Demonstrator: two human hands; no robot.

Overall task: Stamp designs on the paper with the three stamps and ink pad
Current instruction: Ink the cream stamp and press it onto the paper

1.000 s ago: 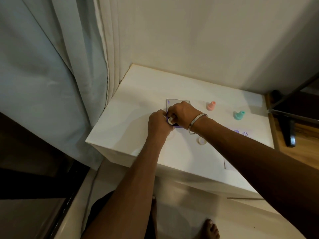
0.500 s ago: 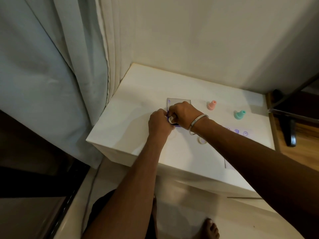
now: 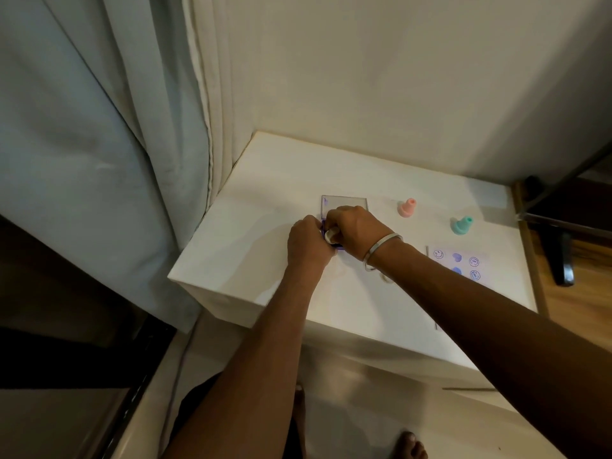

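Note:
The purple ink pad [image 3: 337, 245] lies under both hands, its clear lid [image 3: 344, 203] standing open behind them. My right hand [image 3: 352, 231] grips a cream stamp [image 3: 331, 234] and holds it down on the pad. My left hand [image 3: 306, 241] curls round the pad's left edge. A pink stamp [image 3: 406, 208] and a teal stamp [image 3: 461, 225] stand upright to the right. The paper [image 3: 463, 283] lies further right, partly under my right forearm, with several purple prints on it.
The white table [image 3: 251, 233] fills a corner, with curtains [image 3: 99, 144] to the left and a wall behind. A small ring-shaped cap [image 3: 385, 278] peeks out beside my right wrist. A dark stand [image 3: 559, 256] sits on the wooden floor at the right.
Both hands stay at the ink pad with hardly any motion. My right forearm has shifted a little, so more of the paper's prints show.

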